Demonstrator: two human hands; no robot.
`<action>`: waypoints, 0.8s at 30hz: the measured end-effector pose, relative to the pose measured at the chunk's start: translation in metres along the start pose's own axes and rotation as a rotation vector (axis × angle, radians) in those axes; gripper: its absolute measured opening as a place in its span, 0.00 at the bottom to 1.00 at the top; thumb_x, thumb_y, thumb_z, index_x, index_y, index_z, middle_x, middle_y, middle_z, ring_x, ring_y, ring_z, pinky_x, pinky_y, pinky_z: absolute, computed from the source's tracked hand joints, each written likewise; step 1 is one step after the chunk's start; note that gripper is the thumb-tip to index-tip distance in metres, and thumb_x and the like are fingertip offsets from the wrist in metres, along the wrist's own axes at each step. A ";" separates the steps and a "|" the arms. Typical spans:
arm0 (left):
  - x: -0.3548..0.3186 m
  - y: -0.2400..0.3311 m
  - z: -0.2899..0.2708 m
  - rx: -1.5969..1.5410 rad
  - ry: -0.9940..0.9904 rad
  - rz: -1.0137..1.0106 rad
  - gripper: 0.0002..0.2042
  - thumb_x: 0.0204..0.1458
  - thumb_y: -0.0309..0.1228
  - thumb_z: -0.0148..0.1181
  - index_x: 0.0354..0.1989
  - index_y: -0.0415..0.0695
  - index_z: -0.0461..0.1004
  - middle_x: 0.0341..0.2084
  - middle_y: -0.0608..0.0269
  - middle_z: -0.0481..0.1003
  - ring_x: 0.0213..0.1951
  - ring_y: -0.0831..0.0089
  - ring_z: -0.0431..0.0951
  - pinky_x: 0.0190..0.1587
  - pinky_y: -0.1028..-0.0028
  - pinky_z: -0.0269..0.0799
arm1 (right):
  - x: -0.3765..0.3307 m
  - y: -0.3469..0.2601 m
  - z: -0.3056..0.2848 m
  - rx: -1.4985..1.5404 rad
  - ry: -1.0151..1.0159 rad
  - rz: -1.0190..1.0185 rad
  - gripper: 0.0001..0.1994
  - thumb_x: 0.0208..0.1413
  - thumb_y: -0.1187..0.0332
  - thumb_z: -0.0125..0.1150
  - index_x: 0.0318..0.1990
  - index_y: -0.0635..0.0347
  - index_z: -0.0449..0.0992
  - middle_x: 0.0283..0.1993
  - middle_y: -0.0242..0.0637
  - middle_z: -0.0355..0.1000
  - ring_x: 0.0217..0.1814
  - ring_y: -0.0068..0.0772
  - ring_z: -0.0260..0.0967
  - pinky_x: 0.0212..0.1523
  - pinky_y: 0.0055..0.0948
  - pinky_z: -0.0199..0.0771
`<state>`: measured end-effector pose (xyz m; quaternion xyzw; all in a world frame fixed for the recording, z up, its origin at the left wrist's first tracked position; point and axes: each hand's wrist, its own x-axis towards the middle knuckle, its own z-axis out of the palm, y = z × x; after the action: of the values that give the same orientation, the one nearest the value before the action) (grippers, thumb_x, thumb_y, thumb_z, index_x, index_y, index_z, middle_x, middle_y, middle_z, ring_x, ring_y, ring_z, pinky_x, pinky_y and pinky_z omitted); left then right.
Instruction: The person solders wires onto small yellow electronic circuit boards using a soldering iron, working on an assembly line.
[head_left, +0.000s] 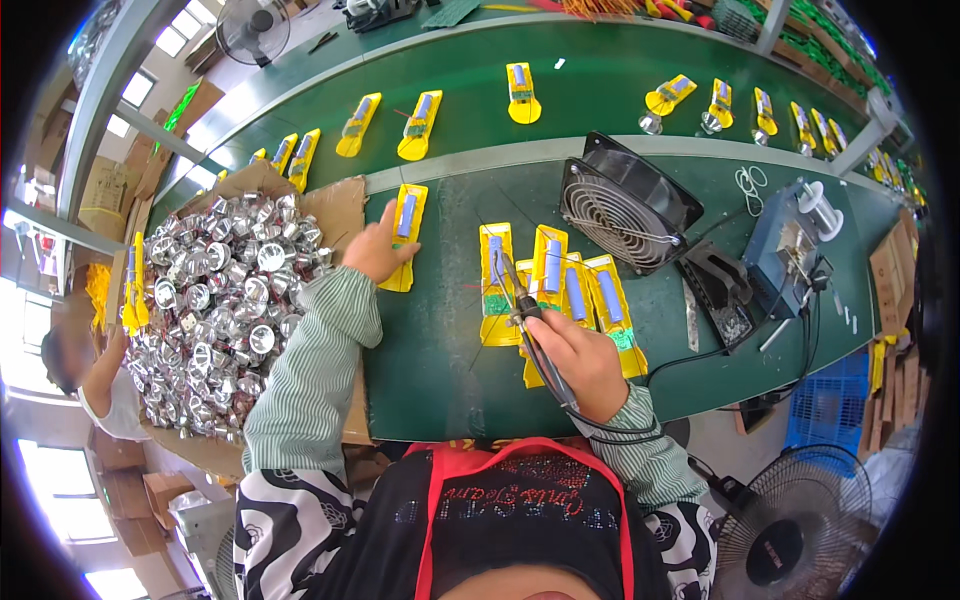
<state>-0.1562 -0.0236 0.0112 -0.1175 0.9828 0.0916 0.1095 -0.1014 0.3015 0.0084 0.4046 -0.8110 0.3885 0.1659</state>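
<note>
My right hand (580, 362) is wrapped round a soldering iron (550, 368), its tip over a yellow plastic casing with a blue battery cell and a small green board (496, 305). More such yellow casings (610, 290) lie overlapping beside it, partly under the iron and hand. To the left, my left hand (374, 245) grips the edge of another yellow casing (408, 225), which also carries a blue cell. Its thumb and fingers lie at the casing's left side and lower part. Thin wires stick out from several casings.
A heap of shiny lamp cups (220, 300) on cardboard stands left. Behind runs a green belt (460, 75) bearing yellow casings. At right are a black fan (625, 205), a soldering-iron stand (722, 300) and a blue soldering machine with a wire spool (785, 250). Another person's arm (103, 375) shows far left.
</note>
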 end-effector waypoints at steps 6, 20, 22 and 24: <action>-0.006 0.013 -0.014 -0.060 0.117 0.022 0.42 0.41 0.41 0.59 0.63 0.37 0.44 0.31 0.40 0.75 0.35 0.49 0.76 0.39 0.61 0.71 | -0.001 -0.005 -0.013 0.001 0.020 -0.004 0.19 0.44 0.72 0.60 0.47 0.60 0.69 0.41 0.44 0.70 0.29 0.38 0.71 0.27 0.31 0.71; -0.083 -0.138 -0.184 -0.149 0.487 -0.185 0.40 0.41 0.48 0.65 0.59 0.37 0.58 0.56 0.45 0.62 0.57 0.59 0.63 0.57 0.68 0.58 | -0.013 -0.011 -0.010 0.017 0.071 0.046 0.20 0.42 0.77 0.65 0.45 0.65 0.69 0.41 0.52 0.72 0.39 0.52 0.72 0.36 0.36 0.73; -0.111 -0.193 -0.220 -0.181 0.621 -0.338 0.33 0.40 0.45 0.66 0.53 0.40 0.63 0.42 0.48 0.72 0.45 0.60 0.73 0.50 0.67 0.65 | -0.007 -0.017 -0.011 0.020 0.075 0.035 0.20 0.43 0.77 0.65 0.46 0.65 0.69 0.42 0.53 0.71 0.41 0.53 0.72 0.38 0.37 0.73; -0.138 -0.235 -0.251 0.038 0.726 -0.435 0.30 0.40 0.46 0.65 0.50 0.40 0.67 0.38 0.48 0.75 0.42 0.60 0.75 0.46 0.67 0.67 | -0.003 -0.014 -0.010 0.050 0.068 0.044 0.20 0.43 0.77 0.65 0.46 0.65 0.69 0.42 0.53 0.71 0.42 0.53 0.72 0.40 0.38 0.72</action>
<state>-0.0149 -0.2710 0.2488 -0.3446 0.9114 0.0011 -0.2249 -0.0887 0.3050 0.0201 0.3771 -0.8038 0.4257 0.1746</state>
